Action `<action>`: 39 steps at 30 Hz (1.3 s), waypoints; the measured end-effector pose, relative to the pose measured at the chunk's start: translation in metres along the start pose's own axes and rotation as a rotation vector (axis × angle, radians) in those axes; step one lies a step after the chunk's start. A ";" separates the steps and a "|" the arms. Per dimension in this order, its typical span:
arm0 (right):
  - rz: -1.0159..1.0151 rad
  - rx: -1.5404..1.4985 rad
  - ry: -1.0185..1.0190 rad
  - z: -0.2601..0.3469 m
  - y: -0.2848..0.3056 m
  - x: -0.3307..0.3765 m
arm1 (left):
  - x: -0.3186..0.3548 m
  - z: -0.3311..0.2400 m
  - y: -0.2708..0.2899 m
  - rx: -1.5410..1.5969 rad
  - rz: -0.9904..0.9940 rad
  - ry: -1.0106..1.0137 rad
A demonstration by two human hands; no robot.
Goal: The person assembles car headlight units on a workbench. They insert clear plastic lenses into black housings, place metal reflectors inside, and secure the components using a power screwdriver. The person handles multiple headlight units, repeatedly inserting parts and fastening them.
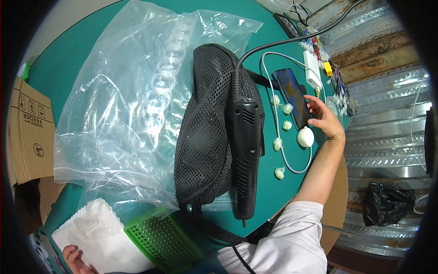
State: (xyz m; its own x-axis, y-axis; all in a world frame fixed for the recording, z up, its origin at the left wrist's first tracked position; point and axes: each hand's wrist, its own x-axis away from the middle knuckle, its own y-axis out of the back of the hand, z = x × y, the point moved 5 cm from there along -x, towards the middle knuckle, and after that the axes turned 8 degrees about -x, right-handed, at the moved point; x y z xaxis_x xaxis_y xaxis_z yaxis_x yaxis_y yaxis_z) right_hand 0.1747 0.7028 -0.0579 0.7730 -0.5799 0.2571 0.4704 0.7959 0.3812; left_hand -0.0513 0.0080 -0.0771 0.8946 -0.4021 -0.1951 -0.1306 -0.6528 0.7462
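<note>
My right hand point(325, 119) reaches out over the green table point(68, 55) and touches the lower right edge of a dark smartphone point(293, 97) lying flat. Its fingers are spread and hold nothing. Just below the hand sits a round white puck point(305, 137) on a thin white cable point(285, 155). Several small pale crumpled lumps point(278, 144) lie along the cable. My left hand point(75, 258) shows only partly at the bottom left, resting on the edge of a white cloth point(102, 237). A black corded hand tool point(245, 150) lies on a black mesh bag point(205, 132).
A large clear plastic bag point(132, 100) with clear round pieces covers the table's left. A green perforated basket point(164, 237) lies at the front edge. A cardboard box point(29, 132) stands at left. A white charger block point(312, 68) and corrugated metal sheets point(383, 91) are at right.
</note>
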 end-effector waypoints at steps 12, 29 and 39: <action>0.018 0.158 -0.024 -0.007 0.005 0.003 | -0.004 -0.022 0.002 -0.297 0.140 -0.182; -0.169 0.328 0.047 0.019 -0.008 -0.001 | -0.003 -0.016 0.004 -0.370 0.133 -0.162; -0.351 0.302 0.257 0.025 -0.001 -0.007 | -0.002 -0.005 0.002 0.015 -0.013 0.030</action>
State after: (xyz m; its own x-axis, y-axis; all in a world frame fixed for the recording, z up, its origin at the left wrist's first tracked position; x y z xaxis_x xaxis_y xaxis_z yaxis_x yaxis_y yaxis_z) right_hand 0.1582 0.7018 -0.0375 0.6881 -0.7113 -0.1432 0.6053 0.4539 0.6539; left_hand -0.0514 0.0103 -0.0723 0.9085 -0.3743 -0.1857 -0.1250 -0.6675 0.7340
